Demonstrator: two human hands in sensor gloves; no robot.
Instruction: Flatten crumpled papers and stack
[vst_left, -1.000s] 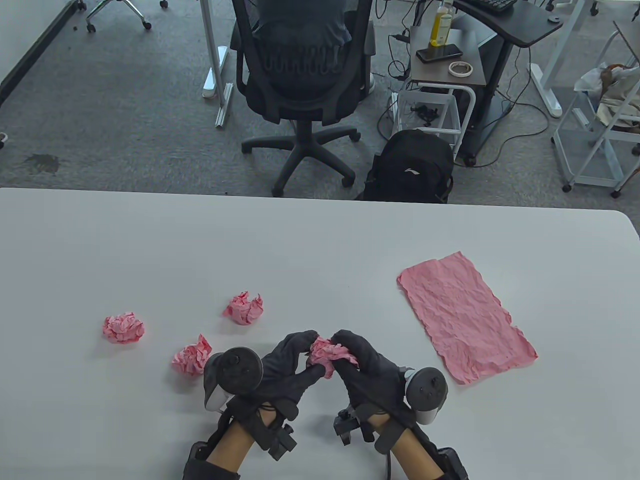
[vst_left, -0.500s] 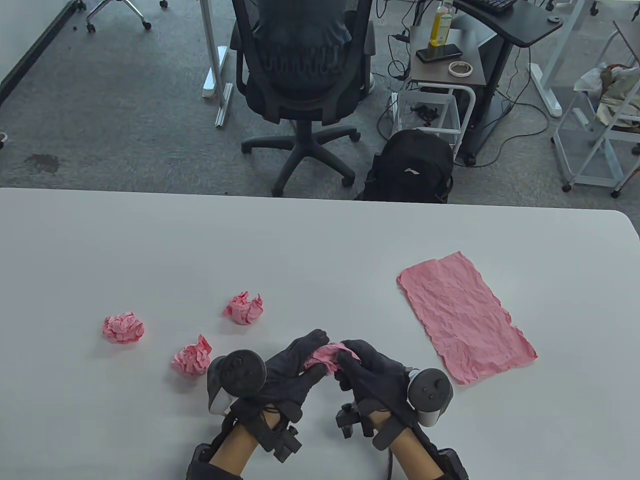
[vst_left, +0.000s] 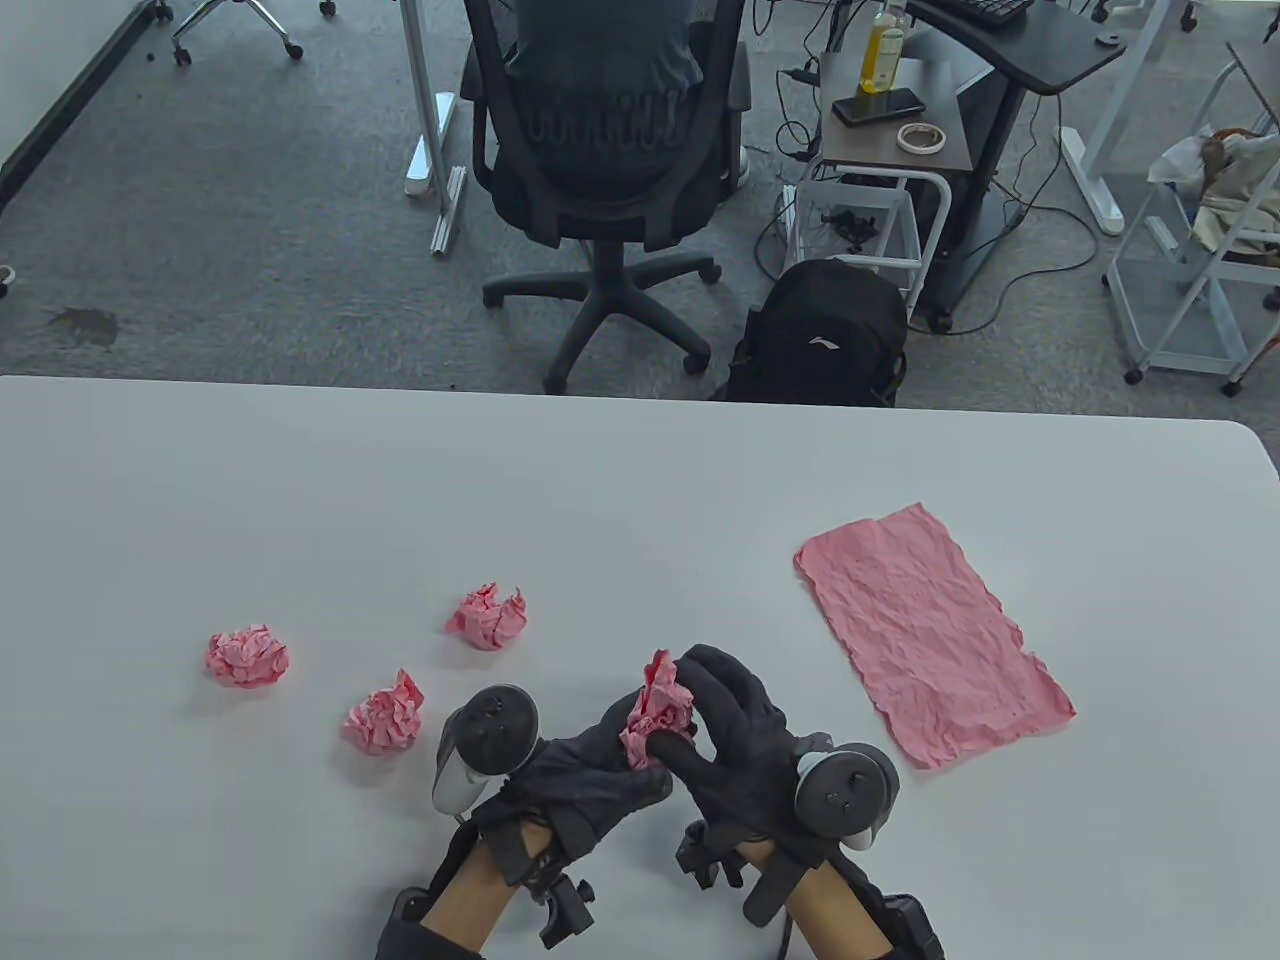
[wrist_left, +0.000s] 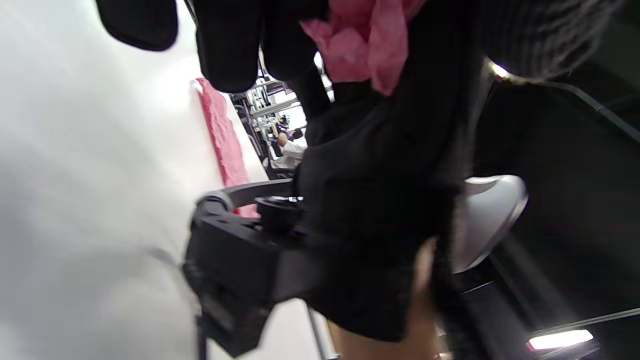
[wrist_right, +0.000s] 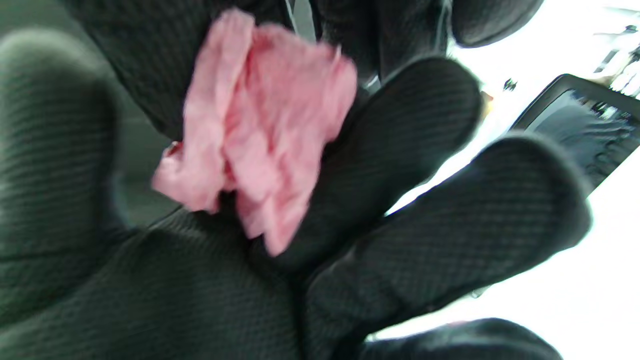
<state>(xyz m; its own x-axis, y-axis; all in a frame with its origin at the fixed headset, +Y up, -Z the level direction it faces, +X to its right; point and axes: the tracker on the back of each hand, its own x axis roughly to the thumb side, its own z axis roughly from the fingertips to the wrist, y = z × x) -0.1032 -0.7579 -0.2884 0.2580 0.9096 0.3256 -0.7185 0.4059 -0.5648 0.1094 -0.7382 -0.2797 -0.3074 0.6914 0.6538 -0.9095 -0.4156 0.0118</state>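
Note:
Both gloved hands meet near the table's front middle around one crumpled pink paper (vst_left: 660, 708). My left hand (vst_left: 612, 750) holds its lower left side. My right hand (vst_left: 706, 712) curls over its right side, thumb under it. The same paper (wrist_right: 260, 140) fills the right wrist view between gloved fingers (wrist_right: 400, 140), and shows as a pink wad (wrist_left: 365, 40) at the top of the left wrist view. One flattened pink sheet (vst_left: 930, 645) lies to the right, also a thin pink strip (wrist_left: 222, 135) in the left wrist view. Three crumpled pink balls lie left: (vst_left: 247, 656), (vst_left: 384, 714), (vst_left: 487, 617).
The white table (vst_left: 640, 480) spreads wide behind the hands. Beyond its far edge stand an office chair (vst_left: 605, 150), a black backpack (vst_left: 820, 335) and a small cart (vst_left: 890, 130) on the carpet.
The paper has been turned upright between the hands. My left hand rolled its palm up and slid right under the paper; my right hand shifted slightly forward, still gripping.

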